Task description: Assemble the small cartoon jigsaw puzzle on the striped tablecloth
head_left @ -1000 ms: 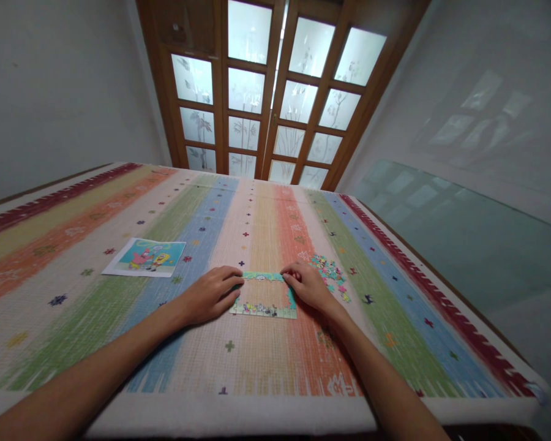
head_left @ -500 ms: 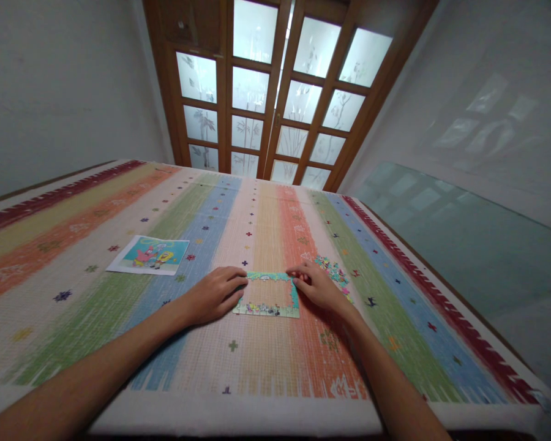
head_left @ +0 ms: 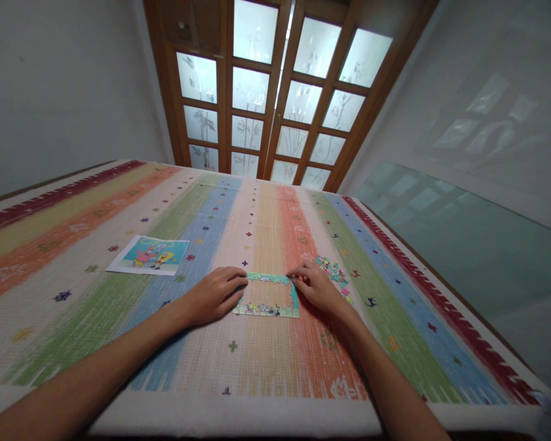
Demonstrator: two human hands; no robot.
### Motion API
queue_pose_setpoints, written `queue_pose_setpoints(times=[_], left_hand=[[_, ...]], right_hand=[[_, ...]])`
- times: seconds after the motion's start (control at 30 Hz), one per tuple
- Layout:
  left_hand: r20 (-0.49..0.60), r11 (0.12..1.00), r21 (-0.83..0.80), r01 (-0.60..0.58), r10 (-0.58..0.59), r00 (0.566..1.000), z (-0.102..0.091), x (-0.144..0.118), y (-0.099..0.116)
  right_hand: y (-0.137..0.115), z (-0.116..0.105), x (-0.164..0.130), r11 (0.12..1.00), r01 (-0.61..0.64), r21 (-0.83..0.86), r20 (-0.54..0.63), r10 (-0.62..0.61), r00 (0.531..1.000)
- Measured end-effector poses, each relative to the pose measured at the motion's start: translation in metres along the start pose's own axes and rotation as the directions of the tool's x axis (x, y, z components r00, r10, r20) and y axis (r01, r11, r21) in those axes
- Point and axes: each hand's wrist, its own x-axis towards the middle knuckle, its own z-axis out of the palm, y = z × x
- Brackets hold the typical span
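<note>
A rectangular jigsaw border lies flat on the striped cloth in front of me, its middle showing bare cloth. My left hand lies along its left edge, fingers loosely stretched out and tips touching the top-left corner. At the top-right corner, my right hand has its fingers bent and closed on the jigsaw border; whether a loose piece is between them is hidden. Just beyond that hand sits a heap of loose jigsaw pieces, partly covered by it. To the left lies a printed cartoon picture.
The striped cloth covers a wide table, its white edge close to me. Wooden doors with frosted panes stand at the far end. A glass-like panel leans along the right wall.
My right fingers have shifted very slightly at the top-right corner of the jigsaw border. The left hand and the other things stay where they were.
</note>
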Motion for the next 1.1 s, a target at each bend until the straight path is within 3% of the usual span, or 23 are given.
queue_pose_setpoints(times=[1.1], left_hand=[[-0.006,1.000,-0.024,-0.003,0.003,1.000,0.0002,0.0004,-0.0003]], right_hand=[[-0.0097,0.0066,-0.0026,0.992,-0.039,-0.118,-0.013,0.037,0.999]])
